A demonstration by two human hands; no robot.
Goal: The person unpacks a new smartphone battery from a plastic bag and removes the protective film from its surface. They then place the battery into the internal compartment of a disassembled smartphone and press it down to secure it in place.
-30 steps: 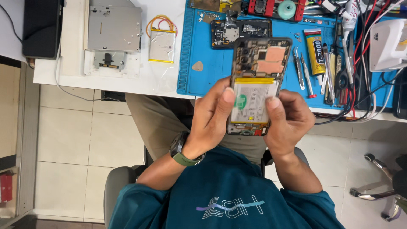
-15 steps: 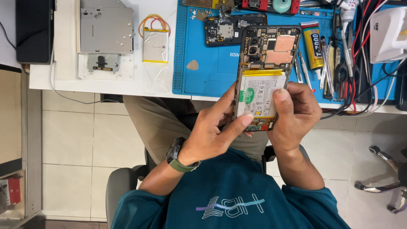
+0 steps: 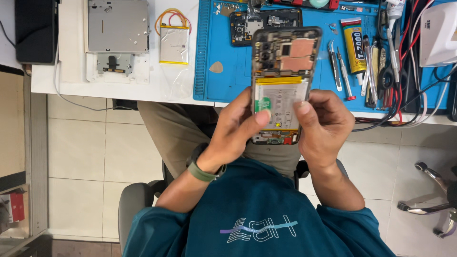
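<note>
A person in a teal shirt sits at a workbench, seen from above. Both hands hold an opened phone (image 3: pixel 282 85) upright over the lap, its back cover off. The left hand (image 3: pixel 238 131) curls around the left edge, thumb pressing the white battery (image 3: pixel 278 102). The right hand (image 3: pixel 323 126) grips the right edge, thumb on the battery too. Working this well likely means even, gentle pressure, never bending the cell. Beyond, a blue mat (image 3: pixel 228 81) holds tweezers (image 3: pixel 334 64), a glue tube (image 3: pixel 354 45) and another circuit assembly (image 3: pixel 264 21).
</note>
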